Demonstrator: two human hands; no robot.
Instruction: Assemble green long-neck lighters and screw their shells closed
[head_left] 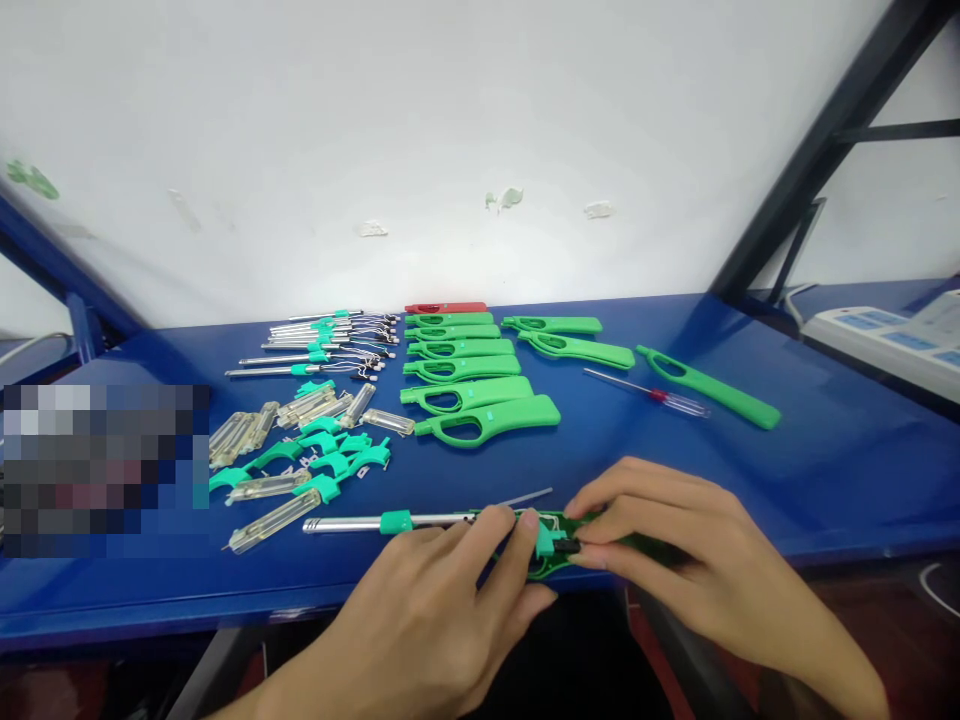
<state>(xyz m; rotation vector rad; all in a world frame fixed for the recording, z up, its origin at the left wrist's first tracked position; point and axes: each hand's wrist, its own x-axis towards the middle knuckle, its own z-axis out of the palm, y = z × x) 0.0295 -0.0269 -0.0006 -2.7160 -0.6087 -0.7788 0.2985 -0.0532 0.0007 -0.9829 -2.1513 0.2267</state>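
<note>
At the table's front edge, my left hand (442,610) is closed around a green lighter casing (553,568), its inside facing up. A silver metal tube (345,524) with a turquoise collar (396,522) sticks out of the casing to the left. My right hand (690,545) has its fingertips on the casing's right part, pinching at a small black igniter piece (568,546). Between the two hands sits a turquoise trigger (545,540), with white wire beside it. Fingers hide much of the casing. A thin clear tube (526,496) shows just behind the left hand.
Green casing halves (517,411) lie in rows, a red one (446,308) at the back. Metal tubes with wires (270,372), clear fuel tanks (274,522) and turquoise triggers (367,457) lie left. A screwdriver (679,402) and another green casing (720,391) lie right.
</note>
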